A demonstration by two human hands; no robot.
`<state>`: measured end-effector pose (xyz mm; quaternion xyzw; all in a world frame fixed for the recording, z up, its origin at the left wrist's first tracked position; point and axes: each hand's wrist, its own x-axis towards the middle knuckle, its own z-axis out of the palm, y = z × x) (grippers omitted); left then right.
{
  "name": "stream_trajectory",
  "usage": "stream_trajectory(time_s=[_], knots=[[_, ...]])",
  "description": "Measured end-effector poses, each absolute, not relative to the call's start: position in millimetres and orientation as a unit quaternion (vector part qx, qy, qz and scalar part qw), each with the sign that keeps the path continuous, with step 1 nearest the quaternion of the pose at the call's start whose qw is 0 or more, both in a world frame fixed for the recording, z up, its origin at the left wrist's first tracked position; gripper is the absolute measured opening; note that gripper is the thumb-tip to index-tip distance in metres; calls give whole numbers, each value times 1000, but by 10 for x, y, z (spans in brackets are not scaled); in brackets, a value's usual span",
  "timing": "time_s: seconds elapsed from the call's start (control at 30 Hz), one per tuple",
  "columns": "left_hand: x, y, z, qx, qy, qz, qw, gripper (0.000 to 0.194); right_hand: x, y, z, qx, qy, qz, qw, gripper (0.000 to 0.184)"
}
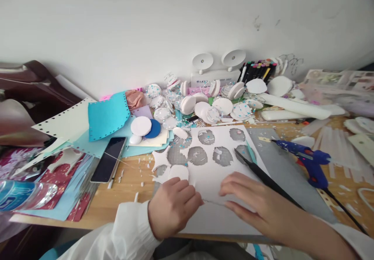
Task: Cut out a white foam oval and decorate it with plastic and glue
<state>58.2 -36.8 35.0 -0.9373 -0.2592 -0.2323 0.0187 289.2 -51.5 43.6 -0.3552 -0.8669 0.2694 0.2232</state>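
Observation:
My left hand [177, 205] is closed in a fist over the lower left of a white foam sheet [210, 217] with several round holes cut in it. What its fingers hold is hidden. A thin grey line runs from its fingertips toward my right hand [251, 199], whose thumb and fingers are apart, above the sheet. I cannot tell whether this line is a strand or a cut in the sheet. A long black tool with a pointed tip [263, 176] lies slanting beyond my right hand. A white foam disc [179, 172] lies just past my left knuckles.
Blue glue gun [314, 158] and its cord are on the right, by a grey cutting mat [280, 162]. White discs [201, 110] crowd the back near the wall. At left are a phone [108, 160], coloured sheets [108, 115] and a water bottle [26, 193].

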Motion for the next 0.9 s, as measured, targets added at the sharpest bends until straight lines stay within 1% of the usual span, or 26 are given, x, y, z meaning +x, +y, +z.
stream_trajectory(time_s=[0.07,0.13,0.2,0.27,0.3,0.4,0.47,0.53,0.6,0.67,0.73,0.8,0.9], knots=[[540,-376,334,-945,-232,-227,35,23,3138,-513,443,-412,-859,249,175,11],[495,-383,328,-952,-208,-222,41,21,3413,-524,337,-501,-830,187,158,18],[455,-387,331,-957,-182,-222,41,19,3657,-551,132,-577,-800,110,127,28],[422,-389,335,-959,-167,-224,43,18,3821,-576,-107,-613,-782,58,101,36],[407,-389,336,-959,-163,-226,45,18,3870,-578,-212,-625,-774,46,89,37],[354,-397,321,-960,-153,-229,45,18,3911,-503,-379,-640,-762,23,97,37],[302,-407,297,-960,-148,-232,45,18,3882,-405,-343,-645,-756,3,114,37],[232,-418,266,-958,-151,-239,46,18,3803,-337,-204,-650,-749,-16,129,36],[158,-426,235,-953,-165,-248,51,19,3639,-365,3,-647,-748,-11,146,35],[104,-431,206,-947,-185,-257,60,20,3366,-503,220,-626,-761,33,164,32],[96,-439,187,-939,-204,-266,71,20,3006,-699,385,-575,-796,85,168,30],[137,-459,186,-933,-215,-276,78,20,2637,-868,455,-493,-846,126,161,33],[196,-513,235,-927,-218,-294,78,17,2269,-960,393,-431,-879,131,156,24]])
